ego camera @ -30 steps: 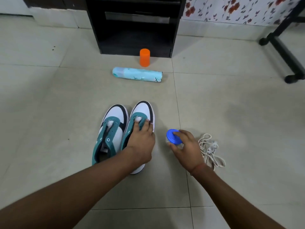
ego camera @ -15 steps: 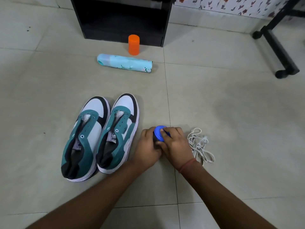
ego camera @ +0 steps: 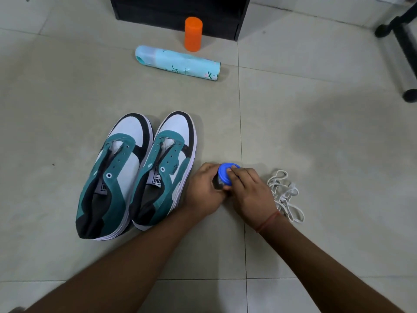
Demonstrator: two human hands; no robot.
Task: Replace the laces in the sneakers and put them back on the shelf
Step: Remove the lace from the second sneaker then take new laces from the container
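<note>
Two teal, white and black sneakers [ego camera: 137,175] side by side on the tiled floor [ego camera: 316,136], toes pointing away, eyelets bare of laces, tongues showing. Just right of the pair, a small jar with a blue lid [ego camera: 225,173], held low over the floor between both hands. Left hand [ego camera: 203,190] wrapped around the dark body of the jar, fingers curled; right hand [ego camera: 250,193] curled over the blue lid from above, fingertips gripping its rim. Thin red thread around the right wrist. Close beside the right hand, a loose tangle of white laces [ego camera: 285,195] lying on the floor. Farther off, a light blue spray can [ego camera: 178,63] on its side, an upright orange cylinder [ego camera: 193,33] behind it, then the base of a black shelf [ego camera: 178,12]. Dark frame with a foot [ego camera: 404,48] at the far right.
</note>
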